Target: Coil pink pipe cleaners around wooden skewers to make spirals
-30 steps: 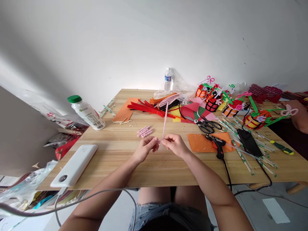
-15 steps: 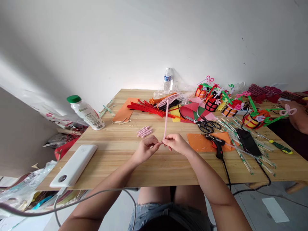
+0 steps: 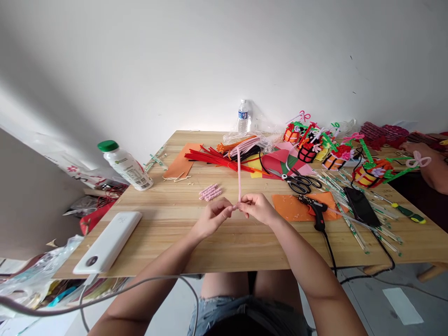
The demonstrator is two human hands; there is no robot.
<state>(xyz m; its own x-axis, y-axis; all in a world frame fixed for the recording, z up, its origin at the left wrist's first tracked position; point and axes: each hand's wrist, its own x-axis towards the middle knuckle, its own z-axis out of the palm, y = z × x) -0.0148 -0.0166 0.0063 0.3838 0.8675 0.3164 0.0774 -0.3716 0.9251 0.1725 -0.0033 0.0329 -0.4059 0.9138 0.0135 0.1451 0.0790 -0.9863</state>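
Note:
My left hand (image 3: 212,215) and my right hand (image 3: 257,207) meet over the middle of the wooden table (image 3: 224,242), both pinched on the lower end of a pink pipe cleaner (image 3: 239,177). The pipe cleaner stands nearly upright from my fingers and points away from me. A few coiled pink pipe cleaner pieces (image 3: 210,191) lie on the table just beyond my left hand.
Glue gun (image 3: 315,211) on orange felt (image 3: 301,206), scissors (image 3: 300,183) and a phone (image 3: 361,206) lie right. Red pipe cleaners (image 3: 217,158), coloured sheets and craft baskets (image 3: 335,154) sit further back. White power bank (image 3: 108,241) and green-capped bottle (image 3: 125,165) are left. Another person's arm (image 3: 427,163) is far right.
The pipe cleaner's free end has swung slightly from leaning right to nearly upright while my fingers keep pinching and working its lower end. My hands have stayed in place.

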